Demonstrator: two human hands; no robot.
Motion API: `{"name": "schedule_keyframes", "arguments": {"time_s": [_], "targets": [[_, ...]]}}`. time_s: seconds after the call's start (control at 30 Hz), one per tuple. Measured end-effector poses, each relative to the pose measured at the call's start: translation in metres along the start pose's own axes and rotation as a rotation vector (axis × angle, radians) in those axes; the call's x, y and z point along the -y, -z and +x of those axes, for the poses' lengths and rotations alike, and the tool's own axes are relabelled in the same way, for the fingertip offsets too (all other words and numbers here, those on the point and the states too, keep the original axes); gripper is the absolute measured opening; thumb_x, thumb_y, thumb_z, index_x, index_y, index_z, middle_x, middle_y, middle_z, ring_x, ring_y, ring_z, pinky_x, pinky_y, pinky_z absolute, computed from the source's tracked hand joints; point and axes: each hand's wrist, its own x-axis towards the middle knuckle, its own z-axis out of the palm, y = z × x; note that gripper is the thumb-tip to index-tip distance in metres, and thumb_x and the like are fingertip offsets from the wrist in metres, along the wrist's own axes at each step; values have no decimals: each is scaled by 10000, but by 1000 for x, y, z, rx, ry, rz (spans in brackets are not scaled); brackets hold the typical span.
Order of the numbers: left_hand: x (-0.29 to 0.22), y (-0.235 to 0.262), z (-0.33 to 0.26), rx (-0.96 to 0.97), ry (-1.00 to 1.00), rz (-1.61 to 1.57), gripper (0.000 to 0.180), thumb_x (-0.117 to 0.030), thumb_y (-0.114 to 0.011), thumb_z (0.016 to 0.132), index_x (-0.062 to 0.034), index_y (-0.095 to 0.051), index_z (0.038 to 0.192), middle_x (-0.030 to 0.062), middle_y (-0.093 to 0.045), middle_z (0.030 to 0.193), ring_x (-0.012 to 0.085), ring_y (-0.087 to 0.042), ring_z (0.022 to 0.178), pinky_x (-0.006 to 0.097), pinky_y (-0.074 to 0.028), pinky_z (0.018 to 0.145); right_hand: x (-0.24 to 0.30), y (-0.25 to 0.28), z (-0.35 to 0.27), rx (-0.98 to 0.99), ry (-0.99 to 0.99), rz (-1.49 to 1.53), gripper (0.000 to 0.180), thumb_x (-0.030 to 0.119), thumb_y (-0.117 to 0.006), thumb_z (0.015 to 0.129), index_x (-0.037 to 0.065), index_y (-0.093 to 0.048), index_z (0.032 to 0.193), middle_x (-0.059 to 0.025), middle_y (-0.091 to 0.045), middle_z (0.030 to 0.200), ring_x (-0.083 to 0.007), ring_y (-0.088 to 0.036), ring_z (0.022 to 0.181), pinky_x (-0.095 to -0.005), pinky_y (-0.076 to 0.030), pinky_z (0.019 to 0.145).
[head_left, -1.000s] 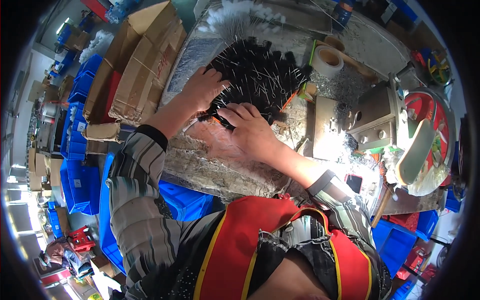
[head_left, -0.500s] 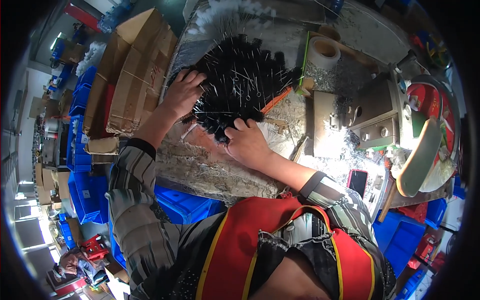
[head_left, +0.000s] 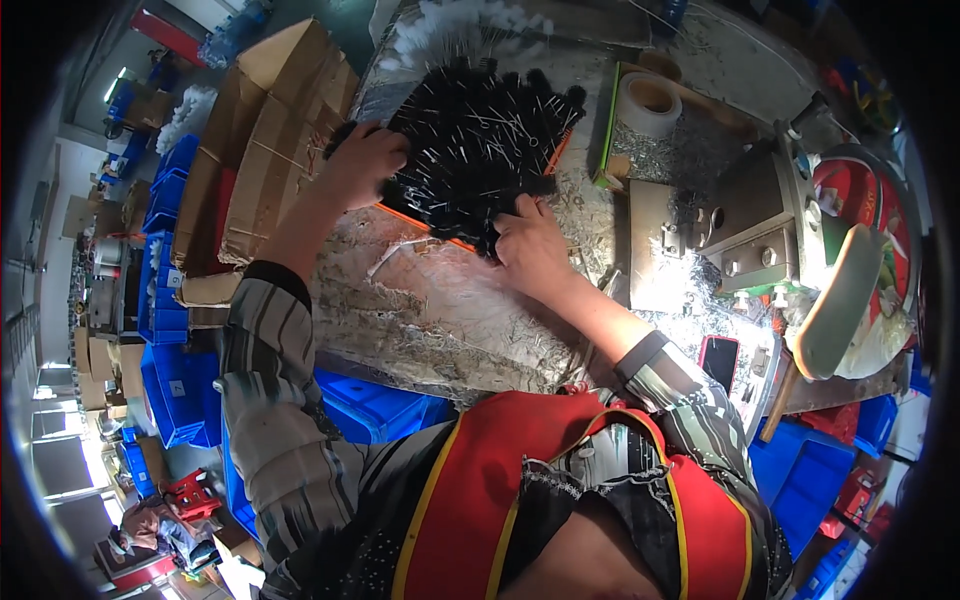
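Observation:
A dense heap of black twisted-wire brushes (head_left: 470, 140), with thin bright wire stems and some looped ends, fills an orange tray (head_left: 425, 228) on the worktable. Only strips of the tray's near and right edges show. At the heap's left side my left hand (head_left: 368, 168) has its fingers curled over black bristles, and a dark brush end sticks out beyond it. My right hand (head_left: 535, 245) is closed on bristles at the near right corner of the heap. The fingertips of both hands are partly hidden among the brushes.
An open cardboard box (head_left: 275, 150) stands left of the heap. To the right are a green-edged tray with a tape roll (head_left: 648, 105), a metal machine (head_left: 750, 210) and a phone (head_left: 717, 362). White-bristled brushes (head_left: 460, 35) lie behind. Wire scraps litter the worktable (head_left: 430, 340).
The brush heap and orange tray have shifted away from me and turned, showing more of the tray's near edge. My right hand has moved right and slightly farther; my left hand moved slightly farther.

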Motion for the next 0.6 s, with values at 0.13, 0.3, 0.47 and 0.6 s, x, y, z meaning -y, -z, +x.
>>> {"name": "schedule_keyframes", "arguments": {"time_s": [0.13, 0.3, 0.47, 0.6], "targets": [[4, 11, 2, 119, -26, 51, 306, -10, -621, 601, -103, -621, 892, 28, -524, 1017, 190, -501, 1020, 365, -296, 974, -2, -4, -2, -4, -12, -3, 345, 390, -638, 641, 63, -626, 532, -19, -570, 790, -239, -438, 872, -376, -376, 737], [10, 41, 0, 218, 10, 56, 328, 3, -635, 536, -87, -609, 850, 45, -549, 990, 227, -523, 962, 360, -338, 919, -1, -4, -2, -15, -23, 13, 335, 376, -644, 636, 56, -624, 539, -16, -569, 797, -241, -438, 872, -365, -386, 723], [22, 86, -5, 111, 154, -112, 424, -45, -664, 490, -53, -594, 908, 86, -584, 927, 307, -562, 877, 363, -443, 787, 2, 3, -2, -6, -47, 7, 277, 327, -656, 626, 52, -636, 597, -10, -557, 801, -240, -441, 877, -358, -400, 719], [19, 112, -12, 39, 407, -259, 450, -14, -649, 528, -18, -584, 973, 93, -627, 896, 272, -610, 826, 336, -477, 737, 4, 9, -4, 74, -88, -1, 229, 305, -630, 651, 80, -666, 627, -8, -579, 879, -240, -430, 929, -363, -395, 772]]}}
